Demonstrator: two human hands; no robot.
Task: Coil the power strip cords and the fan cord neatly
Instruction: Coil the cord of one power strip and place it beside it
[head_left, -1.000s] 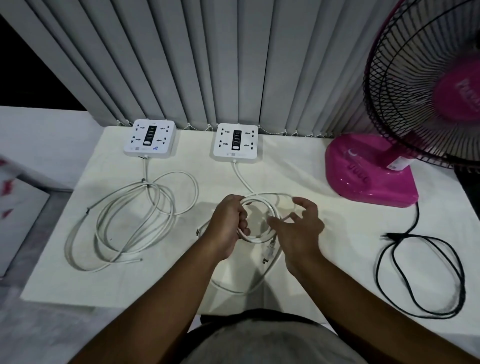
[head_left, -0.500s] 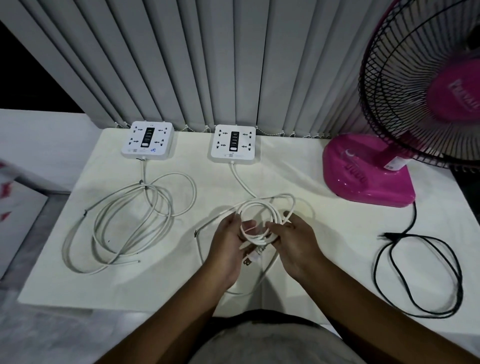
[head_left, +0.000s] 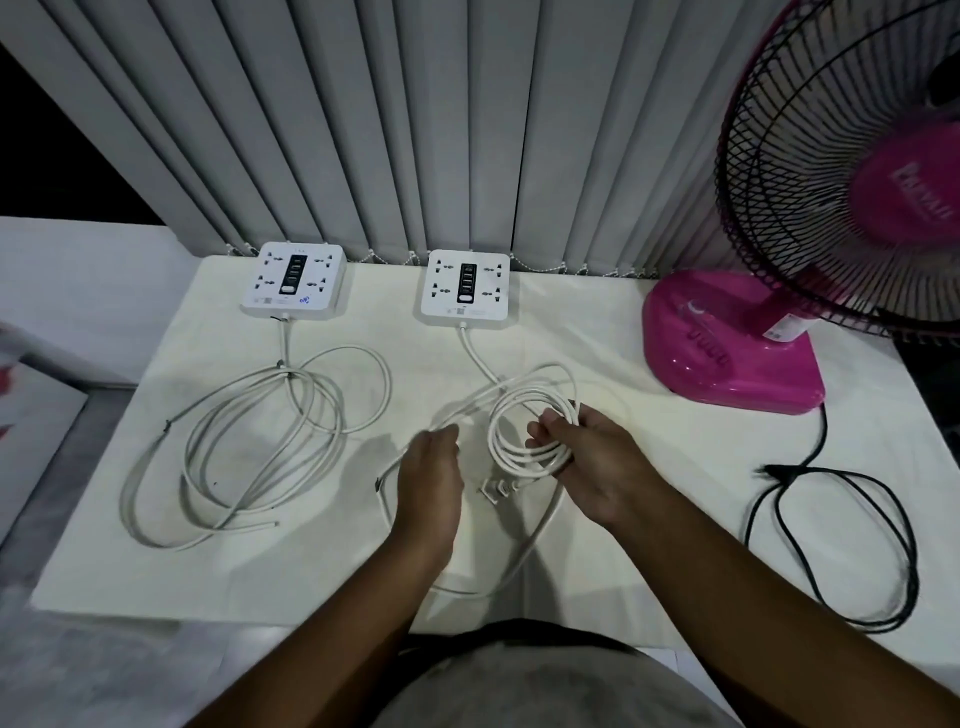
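The right hand (head_left: 597, 467) grips a small round coil of white cord (head_left: 524, 460) over the table (head_left: 691, 457), in front of its power strip (head_left: 466, 286). The left hand (head_left: 431, 478), just beside, pinches a loose strand of it.

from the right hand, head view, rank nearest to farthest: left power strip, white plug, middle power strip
1. white plug: just left of the right hand, under the white cord it holds.
2. middle power strip: at the back of the table, left of the hand.
3. left power strip: at the back, far left.
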